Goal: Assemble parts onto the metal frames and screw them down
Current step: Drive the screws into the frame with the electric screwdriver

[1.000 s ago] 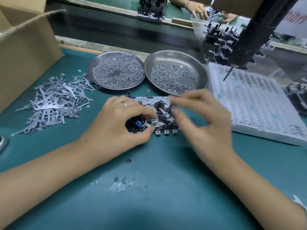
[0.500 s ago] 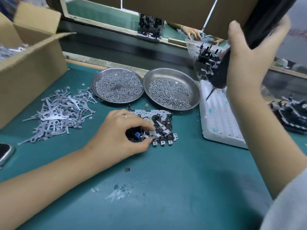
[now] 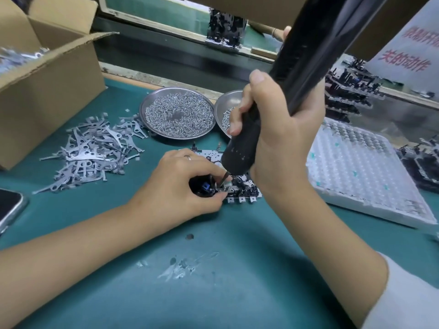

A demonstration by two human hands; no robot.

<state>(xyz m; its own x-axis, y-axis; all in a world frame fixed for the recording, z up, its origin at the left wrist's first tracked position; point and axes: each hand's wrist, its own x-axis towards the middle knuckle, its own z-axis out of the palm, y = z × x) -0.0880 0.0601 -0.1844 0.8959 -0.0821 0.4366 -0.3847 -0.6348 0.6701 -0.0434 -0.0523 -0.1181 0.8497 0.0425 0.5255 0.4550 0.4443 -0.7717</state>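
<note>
Two hands busy: right hand [image 3: 280,129] wrapped round black electric screwdriver [image 3: 266,115], bit down on perforated metal frame [image 3: 240,191] lying on green mat [image 3: 213,269]; left hand [image 3: 180,184] pinching frame's black-and-blue corner part [image 3: 203,186].

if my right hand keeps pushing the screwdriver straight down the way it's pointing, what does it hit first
Most likely the metal frame, where the screwdriver tip, gripped by the right hand, sits by the left hand.

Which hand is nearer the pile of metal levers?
Left. The left hand holds the frame just right of the pile of metal levers; the right hand grips the screwdriver farther right.
</note>
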